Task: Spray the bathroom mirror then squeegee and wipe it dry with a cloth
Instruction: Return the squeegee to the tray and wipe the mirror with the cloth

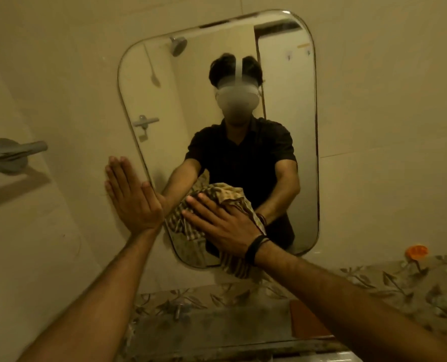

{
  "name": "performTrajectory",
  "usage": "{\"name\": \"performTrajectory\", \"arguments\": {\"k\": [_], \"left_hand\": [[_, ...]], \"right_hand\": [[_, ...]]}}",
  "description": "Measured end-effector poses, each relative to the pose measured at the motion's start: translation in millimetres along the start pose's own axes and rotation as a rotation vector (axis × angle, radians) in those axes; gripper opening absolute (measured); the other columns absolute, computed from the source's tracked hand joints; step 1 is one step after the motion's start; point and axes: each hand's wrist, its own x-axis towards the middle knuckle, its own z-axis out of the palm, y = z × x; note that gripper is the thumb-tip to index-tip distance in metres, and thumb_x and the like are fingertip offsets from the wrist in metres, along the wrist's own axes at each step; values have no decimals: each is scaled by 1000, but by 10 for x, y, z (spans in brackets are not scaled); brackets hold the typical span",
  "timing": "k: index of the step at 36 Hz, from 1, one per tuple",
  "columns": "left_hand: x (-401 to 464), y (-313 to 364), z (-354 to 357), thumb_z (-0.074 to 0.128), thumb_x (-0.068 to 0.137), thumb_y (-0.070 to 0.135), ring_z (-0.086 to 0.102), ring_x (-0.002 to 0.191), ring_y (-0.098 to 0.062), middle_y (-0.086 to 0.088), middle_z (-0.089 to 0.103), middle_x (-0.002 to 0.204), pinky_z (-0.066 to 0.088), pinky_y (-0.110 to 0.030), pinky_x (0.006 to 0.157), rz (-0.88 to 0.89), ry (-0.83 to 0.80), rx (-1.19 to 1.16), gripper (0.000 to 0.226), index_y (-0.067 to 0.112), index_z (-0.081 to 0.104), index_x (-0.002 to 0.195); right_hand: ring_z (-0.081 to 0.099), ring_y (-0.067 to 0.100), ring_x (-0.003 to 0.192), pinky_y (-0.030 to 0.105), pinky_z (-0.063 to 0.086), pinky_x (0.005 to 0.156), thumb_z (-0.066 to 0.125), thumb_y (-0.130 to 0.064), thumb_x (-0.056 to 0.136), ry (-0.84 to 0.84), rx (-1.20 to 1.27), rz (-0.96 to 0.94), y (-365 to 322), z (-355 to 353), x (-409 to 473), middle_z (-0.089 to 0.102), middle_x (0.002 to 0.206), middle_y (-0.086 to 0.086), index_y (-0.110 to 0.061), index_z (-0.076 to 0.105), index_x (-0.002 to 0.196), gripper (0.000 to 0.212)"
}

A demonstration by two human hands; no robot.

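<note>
A rounded rectangular mirror (290, 74) hangs on the beige tiled wall. My right hand (222, 226) presses a checked brown cloth (233, 265) flat against the mirror's lower left part, fingers spread over it. The cloth bunches above the fingers and hangs below the mirror's bottom edge. My left hand (131, 197) lies flat and open on the wall, right at the mirror's left edge, holding nothing. A dark band circles my right wrist. No spray bottle or squeegee is in view.
A grey towel bar (11, 154) juts from the wall at the left. Below the mirror runs a floral tile band (400, 278) with a narrow shelf (217, 327) under it. An orange object (417, 250) sticks to the wall at lower right.
</note>
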Motion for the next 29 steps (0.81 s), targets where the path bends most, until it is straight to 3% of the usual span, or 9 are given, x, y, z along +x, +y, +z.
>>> {"name": "performTrajectory", "arguments": {"k": [4,10,16,19,21,25,29], "left_hand": [[-1,0,-20,26,104,27,13,159,-29,-16,16,171,12,-47,129,12,-12,-38,64,2,19,162],[13,23,-9,18,104,31,14,159,-28,-15,17,171,15,-48,129,-8,-5,-52,64,3,19,162],[8,-62,72,16,105,31,15,159,-26,-13,18,171,17,-49,128,18,17,-62,63,6,17,163],[3,-62,74,17,105,31,13,160,-25,-12,17,171,17,-48,128,13,21,-64,64,6,17,163],[-3,-60,63,18,104,29,13,160,-25,-12,16,171,16,-49,129,13,10,-68,63,6,16,163],[98,-108,7,25,104,27,11,160,-25,-11,13,172,12,-51,129,101,-39,-105,63,7,16,163],[459,11,-76,24,104,29,12,159,-25,-12,15,171,12,-51,129,125,-26,-150,63,6,20,163]], "right_hand": [[3,23,156,42,21,116,45,-37,102,10,-35,-9,246,-101,-10,7,169,3,-24,17,161,66],[-2,22,155,44,-8,124,27,-51,102,140,-71,436,974,-583,84,12,168,7,-25,18,160,64],[3,26,155,44,-16,122,22,-51,102,159,-93,539,1124,-764,263,12,168,9,-25,15,160,64],[0,28,155,48,-12,123,21,-52,103,152,-93,520,941,-704,320,11,168,10,-24,18,160,64],[1,28,155,50,-8,124,28,-51,103,119,-105,398,740,-582,304,11,168,10,-25,21,160,63],[12,28,155,46,23,115,37,-42,102,31,-117,54,338,-309,199,15,168,6,-25,24,159,60],[14,25,155,41,31,109,39,-45,102,10,-93,-30,350,-326,293,16,168,3,-27,24,159,62]]}}
